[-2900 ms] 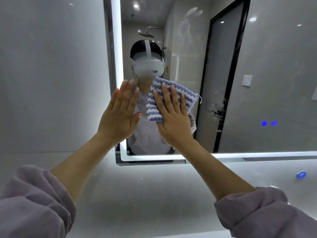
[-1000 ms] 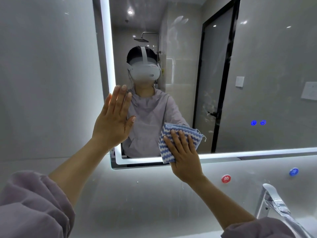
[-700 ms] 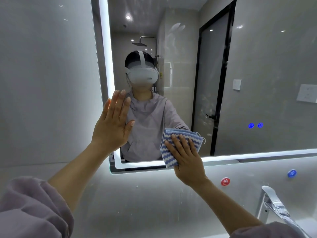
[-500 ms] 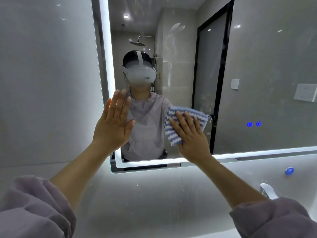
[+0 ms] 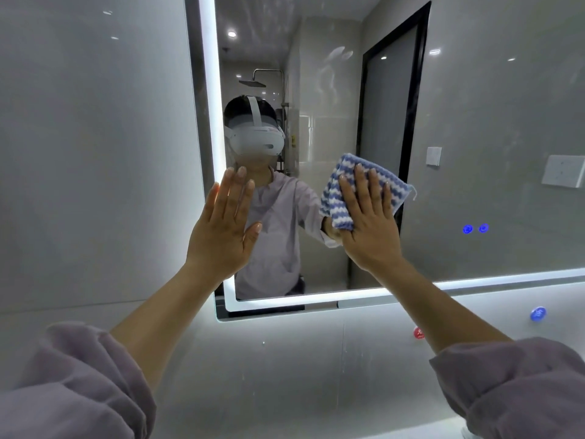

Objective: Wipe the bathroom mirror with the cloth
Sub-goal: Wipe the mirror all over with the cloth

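Observation:
The bathroom mirror [image 5: 474, 122] hangs on the wall ahead, edged by a lit white strip along its left and bottom sides. A blue-and-white wavy-striped cloth [image 5: 338, 198] lies flat against the glass at mid height. My right hand [image 5: 370, 223] presses on it with fingers spread and pointing up. My left hand [image 5: 224, 229] rests flat and empty on the mirror's lit left edge, fingers together. The glass reflects a person in a white headset and a pale purple top.
Two blue touch buttons [image 5: 474, 229] glow on the mirror at the right. Below the mirror, the grey tiled wall [image 5: 285, 359] carries a red round sticker [image 5: 418, 333] and a blue one [image 5: 537, 313]. A grey wall panel fills the left side.
My right hand has slid the cloth up the glass from the mirror's bottom edge to mid height. My left hand has stayed on the left edge.

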`<state>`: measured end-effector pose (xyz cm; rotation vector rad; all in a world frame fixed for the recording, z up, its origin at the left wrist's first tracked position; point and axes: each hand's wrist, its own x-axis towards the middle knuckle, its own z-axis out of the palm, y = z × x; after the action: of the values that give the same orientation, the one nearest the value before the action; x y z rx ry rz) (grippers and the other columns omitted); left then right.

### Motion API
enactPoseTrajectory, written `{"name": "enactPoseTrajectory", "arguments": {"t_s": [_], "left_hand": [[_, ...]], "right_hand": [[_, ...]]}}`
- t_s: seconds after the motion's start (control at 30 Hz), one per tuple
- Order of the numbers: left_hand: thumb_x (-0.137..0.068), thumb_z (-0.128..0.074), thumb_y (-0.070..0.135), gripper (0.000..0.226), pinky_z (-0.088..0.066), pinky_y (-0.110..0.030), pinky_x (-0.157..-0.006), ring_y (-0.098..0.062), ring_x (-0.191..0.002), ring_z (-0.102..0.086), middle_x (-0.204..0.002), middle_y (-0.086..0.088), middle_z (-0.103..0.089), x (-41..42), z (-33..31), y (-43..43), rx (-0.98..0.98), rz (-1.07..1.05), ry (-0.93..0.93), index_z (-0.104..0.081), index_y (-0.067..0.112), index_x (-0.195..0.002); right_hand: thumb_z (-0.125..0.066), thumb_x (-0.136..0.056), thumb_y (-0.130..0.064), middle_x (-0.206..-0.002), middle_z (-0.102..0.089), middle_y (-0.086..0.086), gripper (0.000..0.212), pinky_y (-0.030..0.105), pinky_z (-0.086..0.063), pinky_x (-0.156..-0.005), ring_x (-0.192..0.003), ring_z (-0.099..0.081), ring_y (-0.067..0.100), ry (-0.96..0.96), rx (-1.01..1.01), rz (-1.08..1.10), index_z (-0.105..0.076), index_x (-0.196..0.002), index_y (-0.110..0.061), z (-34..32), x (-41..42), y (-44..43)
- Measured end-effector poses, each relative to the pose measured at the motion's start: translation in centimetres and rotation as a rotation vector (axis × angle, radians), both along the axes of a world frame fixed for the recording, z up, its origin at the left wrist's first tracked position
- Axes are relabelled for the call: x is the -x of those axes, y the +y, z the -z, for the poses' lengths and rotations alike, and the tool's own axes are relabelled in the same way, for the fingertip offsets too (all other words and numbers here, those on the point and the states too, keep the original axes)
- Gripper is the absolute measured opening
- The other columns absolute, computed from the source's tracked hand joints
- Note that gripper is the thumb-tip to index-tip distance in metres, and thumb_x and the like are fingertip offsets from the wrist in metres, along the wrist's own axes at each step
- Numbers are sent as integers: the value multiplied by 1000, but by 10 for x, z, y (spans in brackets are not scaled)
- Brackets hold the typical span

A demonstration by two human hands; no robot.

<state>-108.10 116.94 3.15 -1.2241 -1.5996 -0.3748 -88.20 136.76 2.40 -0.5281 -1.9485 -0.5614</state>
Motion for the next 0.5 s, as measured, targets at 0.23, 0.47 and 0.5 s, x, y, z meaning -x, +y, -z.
{"name": "enactPoseTrajectory", "arguments": {"t_s": [0.23,0.47,0.5], "left_hand": [[-99,-26,39,64,-5,-43,-120,-30,-147,0,-159,-14,-4,-2,0,0,3,-1,-19,-8,5,-150],[-99,-21,41,64,-5,-43,-120,-31,-147,0,-159,-15,-3,-4,0,-2,16,-21,-23,-7,4,-150],[-99,-21,41,64,-5,-44,-120,-31,-147,1,-159,-15,-2,-5,0,-2,17,-24,-23,-7,4,-150]], "right_hand": [[-31,-99,-41,-159,-3,9,62,51,-4,-119,-147,-1,29,-64,38,0,-7,-152,-18,58,-11,-8],[-31,-98,-35,-158,-10,9,59,49,-9,-118,-147,-6,30,-132,63,-1,-13,-151,-18,100,-28,-9],[-33,-97,-34,-158,-11,9,59,50,-10,-117,-147,-7,30,-134,74,0,-13,-151,-18,106,-29,-9]]}}
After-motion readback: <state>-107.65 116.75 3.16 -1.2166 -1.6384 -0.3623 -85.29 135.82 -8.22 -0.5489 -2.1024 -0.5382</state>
